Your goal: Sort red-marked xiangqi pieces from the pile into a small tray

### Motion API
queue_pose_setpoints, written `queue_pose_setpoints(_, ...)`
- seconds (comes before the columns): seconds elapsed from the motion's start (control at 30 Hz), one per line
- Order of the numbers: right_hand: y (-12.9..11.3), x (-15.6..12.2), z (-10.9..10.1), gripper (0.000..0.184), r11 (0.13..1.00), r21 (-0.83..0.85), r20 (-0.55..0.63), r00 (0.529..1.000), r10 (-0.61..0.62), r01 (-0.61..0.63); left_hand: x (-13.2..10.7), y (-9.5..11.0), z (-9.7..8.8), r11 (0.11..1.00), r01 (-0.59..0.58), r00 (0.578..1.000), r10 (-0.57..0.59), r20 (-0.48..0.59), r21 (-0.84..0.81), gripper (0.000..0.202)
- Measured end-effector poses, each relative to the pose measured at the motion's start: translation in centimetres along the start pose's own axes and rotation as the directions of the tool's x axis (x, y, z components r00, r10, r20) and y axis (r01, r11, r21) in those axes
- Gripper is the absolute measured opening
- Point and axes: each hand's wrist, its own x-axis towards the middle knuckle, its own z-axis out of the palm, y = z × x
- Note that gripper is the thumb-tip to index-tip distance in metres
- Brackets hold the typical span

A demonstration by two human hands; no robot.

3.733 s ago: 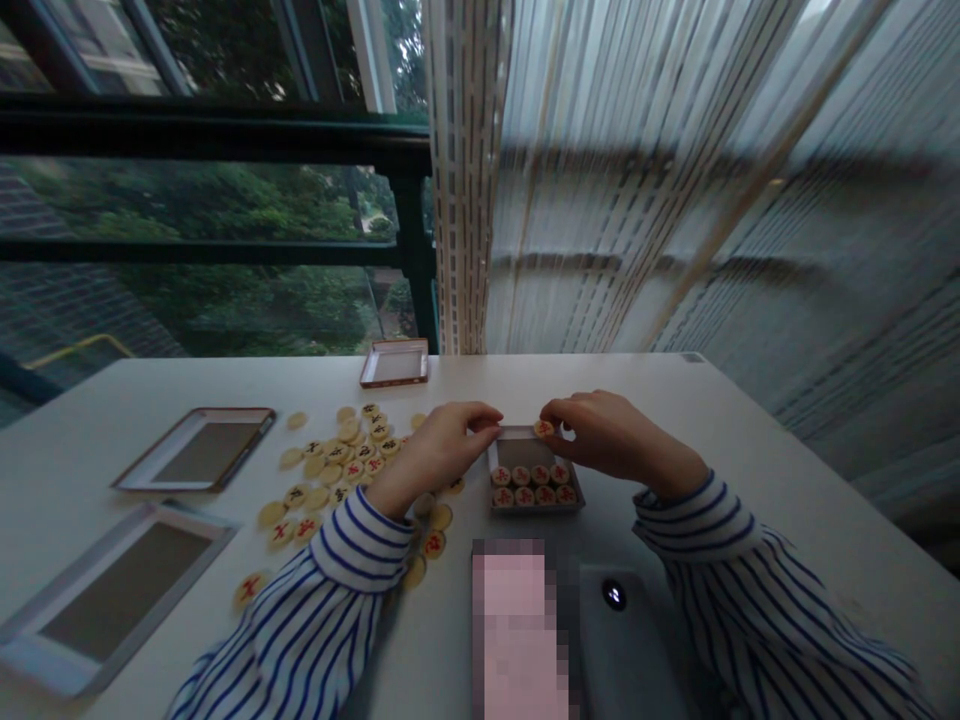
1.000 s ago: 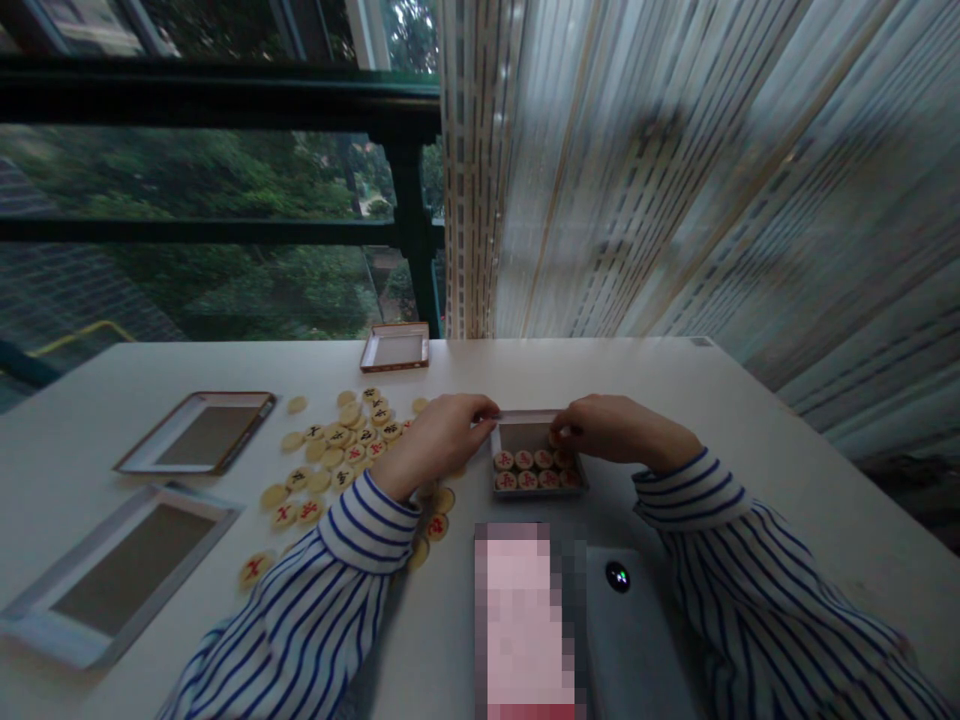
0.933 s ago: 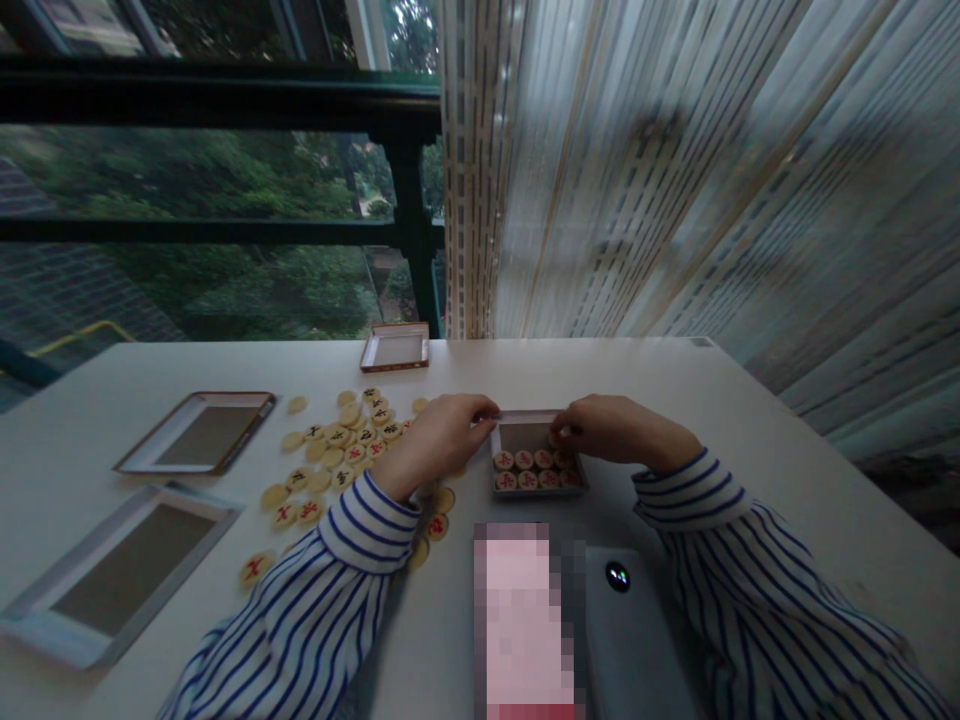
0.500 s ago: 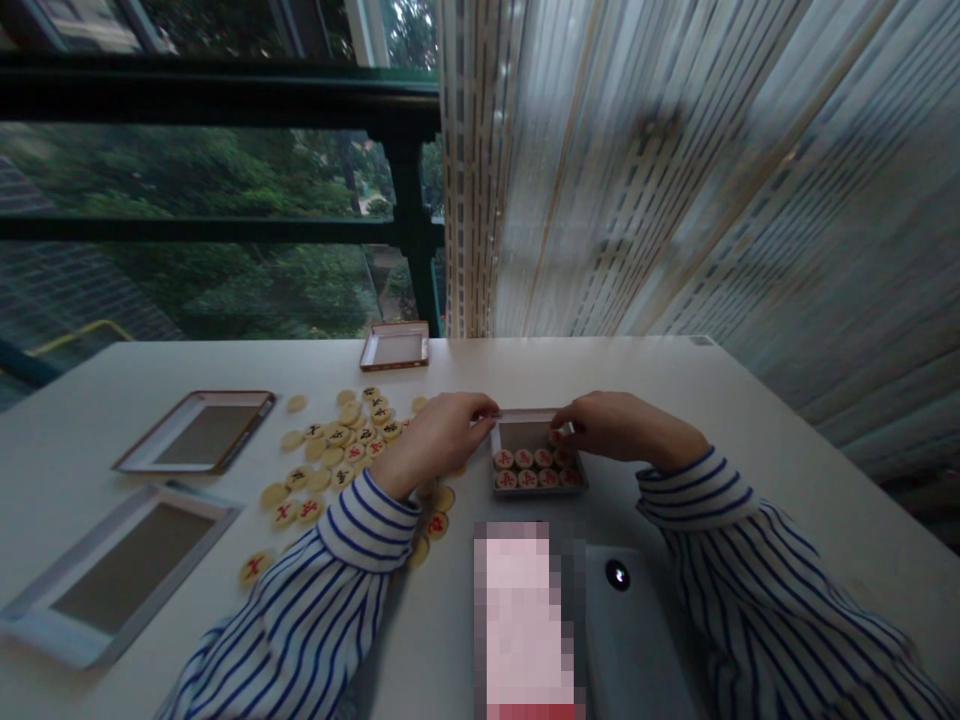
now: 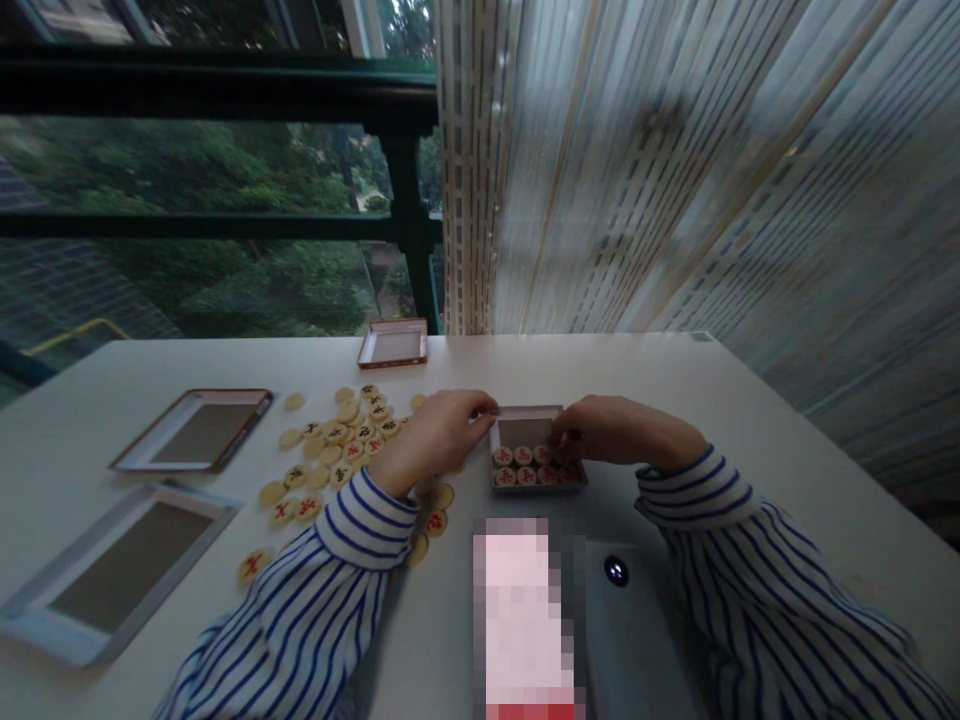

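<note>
A small box holds two rows of round Chinese chess pieces with red characters, and its grey bottom shows behind them. My left hand is closed, thumb and fingers pinching the left rim of this box near its back corner. Over the box's right side, my right hand reaches in with bent, closed fingers on a Chinese chess piece, mostly hidden by them. The right ends of the rows are partly covered. Left of the box, loose Chinese chess pieces lie in a scattered heap, some under my left forearm.
A brown-rimmed tray and a larger pale tray lie at the left. One small lid-like tray sits by the back edge of the white table. Near me are a blurred-out pink object and a pale device.
My right fingers have shifted slightly toward me and lower over the pieces at the box's right side. My left hand stays at the rim. The view has tilted slightly.
</note>
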Motion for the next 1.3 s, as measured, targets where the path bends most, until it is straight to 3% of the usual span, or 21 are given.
queue_pose_setpoints(0.87, 0.1, -0.3, -0.4, 0.026, 1.0, -0.02, -0.039, 0.999, -0.008, 0.007, -0.1, -0.1, -0.3, 1.0, -0.022, 1.0, 0.022, -0.014, -0.002, 0.03)
queue_pose_setpoints(1.0, -0.5, -0.8, -1.2, 0.021, 0.997, -0.082, -0.165, 0.986, -0.018, 0.004, -0.3, -0.2, -1.1, 1.0, 0.007, 0.997, -0.008, -0.073, -0.014, 0.031)
queue_pose_setpoints(1.17, -2.5, -1.2, -2.2, 0.02, 0.991, -0.131, -0.38, 0.924, -0.038, -0.013, -0.8, -0.3, -2.6, 0.997, 0.03, 0.988, -0.04, -0.151, -0.067, 0.03)
queue_pose_setpoints(1.3, -3.7, -1.6, -2.5, 0.019, 0.992, -0.111, -0.5, 0.859, -0.113, 0.066, -1.1, -0.3, -3.6, 0.997, 0.025, 0.978, -0.039, -0.206, -0.071, 0.029)
